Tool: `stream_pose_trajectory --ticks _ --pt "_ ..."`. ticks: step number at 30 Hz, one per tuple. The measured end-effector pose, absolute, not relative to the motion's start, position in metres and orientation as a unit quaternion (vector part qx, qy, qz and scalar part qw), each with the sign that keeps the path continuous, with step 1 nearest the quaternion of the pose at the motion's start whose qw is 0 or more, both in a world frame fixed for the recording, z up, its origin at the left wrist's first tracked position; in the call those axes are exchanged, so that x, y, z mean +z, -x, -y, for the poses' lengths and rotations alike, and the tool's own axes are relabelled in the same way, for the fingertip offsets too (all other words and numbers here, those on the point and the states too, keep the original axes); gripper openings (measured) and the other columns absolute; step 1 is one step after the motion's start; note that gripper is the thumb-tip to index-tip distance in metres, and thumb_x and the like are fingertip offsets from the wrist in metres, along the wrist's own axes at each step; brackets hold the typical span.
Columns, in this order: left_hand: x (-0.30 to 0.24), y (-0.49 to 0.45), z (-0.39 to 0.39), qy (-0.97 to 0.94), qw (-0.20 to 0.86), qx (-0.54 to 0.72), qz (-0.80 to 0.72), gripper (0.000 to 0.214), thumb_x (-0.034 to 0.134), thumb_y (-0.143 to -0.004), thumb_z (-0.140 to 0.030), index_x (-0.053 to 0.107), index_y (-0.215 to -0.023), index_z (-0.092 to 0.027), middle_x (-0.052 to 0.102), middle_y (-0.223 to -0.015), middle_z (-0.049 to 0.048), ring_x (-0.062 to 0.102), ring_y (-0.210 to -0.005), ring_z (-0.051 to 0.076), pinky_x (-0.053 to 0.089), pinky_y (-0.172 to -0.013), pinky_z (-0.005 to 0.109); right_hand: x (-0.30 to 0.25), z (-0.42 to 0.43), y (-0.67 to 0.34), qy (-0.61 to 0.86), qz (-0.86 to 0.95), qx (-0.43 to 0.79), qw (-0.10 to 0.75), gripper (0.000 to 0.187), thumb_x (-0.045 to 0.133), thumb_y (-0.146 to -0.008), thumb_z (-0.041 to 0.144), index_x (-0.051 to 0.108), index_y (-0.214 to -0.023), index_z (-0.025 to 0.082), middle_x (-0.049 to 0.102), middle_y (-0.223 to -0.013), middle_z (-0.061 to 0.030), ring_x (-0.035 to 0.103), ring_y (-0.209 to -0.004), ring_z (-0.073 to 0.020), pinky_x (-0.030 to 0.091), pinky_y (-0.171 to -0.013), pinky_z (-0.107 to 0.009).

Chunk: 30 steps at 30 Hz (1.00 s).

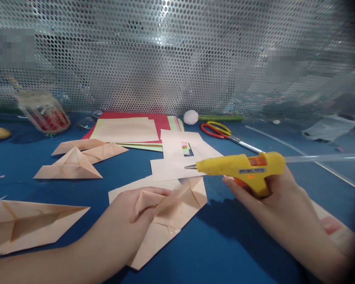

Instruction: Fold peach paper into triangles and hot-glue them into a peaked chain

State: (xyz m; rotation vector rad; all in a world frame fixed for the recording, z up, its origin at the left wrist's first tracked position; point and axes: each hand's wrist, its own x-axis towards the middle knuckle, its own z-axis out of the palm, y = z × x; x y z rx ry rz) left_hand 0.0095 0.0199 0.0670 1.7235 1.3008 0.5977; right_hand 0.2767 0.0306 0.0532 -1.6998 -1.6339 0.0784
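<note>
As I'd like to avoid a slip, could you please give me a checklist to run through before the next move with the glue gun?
1. Yellow glue gun held firmly: ok, the right hand grips its handle.
2. Clear glue stick loaded: ok, it sticks out of the gun's rear.
3. Folded peach paper steadied: ok, the left hand pinches a raised flap.
4. Metal nozzle clear of the left hand: ok, they are apart.
5. Glue hot enough: cannot tell, heat does not show.
6. Scissors closed: cannot tell, the gun hides the blade tips.
</note>
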Motion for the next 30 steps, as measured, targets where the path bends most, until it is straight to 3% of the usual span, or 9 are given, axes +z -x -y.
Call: stream_pose_trajectory --ticks 4,7,10,13,17,20,25,27,30 --pt "0.067 -0.007 -0.023 -0.703 0.438 0.227 -0.513 0.036 0.050 -0.087 -0.023 0.080 -0.101 -0.036 0.075 -0.117 -0.0108 0.067 -0.115 0.017 0.047 -0.101 0.023 0.042 -0.039 -0.287 0.689 0.575 0.067 0.436 0.064 0.072 -0.068 0.072 0.045 -0.105 0.028 0.067 -0.085 -0.0065 0.072 -0.069 -0.0326 0.057 -0.049 -0.041" --pt "0.068 -0.007 -0.025 -0.706 0.442 0.223 -0.506 0.034 0.052 -0.088 -0.023 0.080 -0.102 -0.037 0.074 -0.119 -0.0115 0.066 -0.115 0.014 0.045 -0.101 0.020 0.030 -0.044 -0.294 0.664 0.580 0.116 0.458 0.070 0.072 -0.075 0.067 0.037 -0.120 0.027 0.061 -0.109 -0.0102 0.069 -0.061 -0.0234 0.059 -0.048 -0.038" --pt "0.067 -0.007 -0.026 -0.702 0.449 0.223 -0.506 0.033 0.052 -0.086 -0.025 0.080 -0.102 -0.036 0.073 -0.123 -0.0096 0.066 -0.117 0.015 0.045 -0.102 0.022 0.020 -0.047 -0.296 0.632 0.595 0.161 0.469 0.057 0.064 -0.088 0.055 0.032 -0.126 0.027 0.055 -0.117 -0.0123 0.070 -0.062 -0.0189 0.060 -0.050 -0.031" --pt "0.069 -0.007 -0.025 -0.684 0.462 0.223 -0.519 0.032 0.054 -0.083 -0.032 0.079 -0.102 -0.031 0.073 -0.125 -0.0052 0.065 -0.121 0.022 0.050 -0.101 0.031 0.017 -0.048 -0.294 0.609 0.625 0.177 0.455 0.042 0.062 -0.091 0.048 0.040 -0.118 0.026 0.057 -0.113 -0.0114 0.074 -0.072 -0.0209 0.062 -0.056 -0.030" --pt "0.075 -0.008 -0.025 -0.641 0.473 0.227 -0.560 0.036 0.059 -0.074 -0.032 0.077 -0.106 -0.030 0.074 -0.123 -0.0033 0.066 -0.119 0.028 0.050 -0.103 0.041 0.023 -0.047 -0.288 0.578 0.683 0.150 0.420 0.023 0.058 -0.093 0.038 0.052 -0.110 0.024 0.066 -0.109 -0.0102 0.074 -0.094 -0.0261 0.063 -0.079 -0.043" --pt "0.079 -0.010 -0.024 -0.632 0.493 0.222 -0.555 0.036 0.063 -0.072 -0.031 0.075 -0.105 -0.029 0.076 -0.117 -0.0022 0.069 -0.113 0.029 0.052 -0.099 0.041 0.034 -0.040 -0.284 0.554 0.720 0.092 0.407 0.018 0.058 -0.091 0.029 0.062 -0.109 0.025 0.064 -0.118 -0.0121 0.065 -0.116 -0.0317 0.053 -0.097 -0.055" --pt "0.073 -0.010 -0.021 -0.619 0.502 0.214 -0.565 0.046 0.062 -0.068 -0.034 0.071 -0.112 -0.026 0.077 -0.115 -0.0011 0.069 -0.114 0.030 0.058 -0.088 0.037 0.054 -0.018 -0.281 0.432 0.822 0.086 0.360 0.035 0.045 -0.098 0.026 0.052 -0.132 0.030 0.061 -0.134 -0.0099 0.056 -0.132 -0.0276 0.048 -0.107 -0.047" --pt "0.068 -0.010 -0.020 -0.618 0.501 0.208 -0.569 0.050 0.059 -0.066 -0.033 0.070 -0.114 -0.026 0.077 -0.115 -0.0014 0.070 -0.110 0.031 0.060 -0.082 0.037 0.058 -0.010 -0.279 0.373 0.868 0.084 0.316 0.048 0.053 -0.097 0.045 0.043 -0.141 0.029 0.060 -0.139 -0.0117 0.056 -0.133 -0.0288 0.048 -0.108 -0.044" --pt "0.067 -0.010 -0.018 -0.621 0.498 0.203 -0.571 0.053 0.058 -0.063 -0.029 0.070 -0.115 -0.028 0.077 -0.115 -0.0030 0.069 -0.113 0.031 0.060 -0.081 0.035 0.058 -0.003 -0.271 0.349 0.888 0.065 0.292 0.081 0.069 -0.081 0.068 0.038 -0.146 0.029 0.064 -0.136 -0.0127 0.063 -0.126 -0.0291 0.054 -0.102 -0.038"
